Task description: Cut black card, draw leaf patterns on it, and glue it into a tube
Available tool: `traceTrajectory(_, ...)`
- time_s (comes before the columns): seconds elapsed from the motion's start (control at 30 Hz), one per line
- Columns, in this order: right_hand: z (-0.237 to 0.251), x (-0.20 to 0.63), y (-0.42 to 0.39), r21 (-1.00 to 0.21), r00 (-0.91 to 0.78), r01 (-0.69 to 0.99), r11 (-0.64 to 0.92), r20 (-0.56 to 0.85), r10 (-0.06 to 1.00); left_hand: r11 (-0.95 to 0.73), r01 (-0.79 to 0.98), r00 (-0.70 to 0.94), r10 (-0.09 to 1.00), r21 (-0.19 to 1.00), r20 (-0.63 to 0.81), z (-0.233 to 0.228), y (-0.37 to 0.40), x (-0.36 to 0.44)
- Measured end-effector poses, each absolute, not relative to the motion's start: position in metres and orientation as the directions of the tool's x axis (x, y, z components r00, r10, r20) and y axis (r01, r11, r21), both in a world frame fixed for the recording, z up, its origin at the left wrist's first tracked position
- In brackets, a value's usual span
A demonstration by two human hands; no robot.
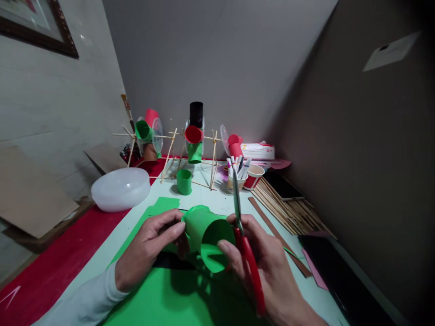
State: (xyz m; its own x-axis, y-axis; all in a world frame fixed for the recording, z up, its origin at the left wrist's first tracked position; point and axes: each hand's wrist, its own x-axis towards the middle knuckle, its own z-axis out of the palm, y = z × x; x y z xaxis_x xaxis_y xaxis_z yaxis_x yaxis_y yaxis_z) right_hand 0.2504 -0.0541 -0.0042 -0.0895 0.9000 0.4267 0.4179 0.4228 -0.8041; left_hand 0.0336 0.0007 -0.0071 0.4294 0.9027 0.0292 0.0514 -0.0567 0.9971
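A green paper tube point(197, 228) is held between both hands above a large green paper sheet point(149, 299). Its near end gapes toward me, and its far end has a wider green rim. My left hand point(152, 244) pinches the far end from the left. My right hand point(261, 258) grips red-handled scissors point(249, 258), blades pointing up, while its thumb rests at the tube's open end. Beyond the hands, a smaller green tube point(184, 182) stands upright.
Stick frames point(214, 158) carrying coloured paper tubes stand at the back. A paper cup of markers point(237, 182), a red-and-white cup point(253, 177), wooden sticks point(285, 206) and a dark phone point(282, 184) lie right. A translucent plastic bowl point(118, 190) sits left.
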Motion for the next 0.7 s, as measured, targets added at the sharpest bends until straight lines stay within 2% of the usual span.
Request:
traceTrajectory(0.1, -0.001, 0.251, -0.055, -0.797, -0.117, 0.415, 0.439, 0.432, 0.894, -0.035, 0.092, 0.480, 0.877, 0.995, -0.013, -0.004, 0.002, 0.032)
traceTrajectory(0.27, -0.001, 0.252, -0.054, -0.826, -0.096, 0.404, 0.393, 0.389, 0.916, -0.134, 0.219, 0.527, 0.850, 0.966, -0.001, -0.004, 0.007, 0.030)
traceTrajectory(0.43, -0.001, 0.254, -0.051, -0.868, -0.097, 0.352, 0.350, 0.338, 0.936, -0.027, 0.259, 0.541, 0.832, 0.965, -0.121, -0.009, 0.010, 0.028)
traceTrajectory(0.53, 0.003, 0.255, -0.052, -0.899, -0.104, 0.269, 0.346, 0.331, 0.938, 0.065, 0.194, 0.549, 0.820, 0.979, -0.163, -0.008, 0.010, 0.028)
traceTrajectory(0.7, 0.010, 0.259, -0.053, -0.929, -0.041, 0.156, 0.336, 0.333, 0.942, 0.224, -0.059, 0.552, 0.819, 0.973, -0.155, -0.007, 0.011, 0.029)
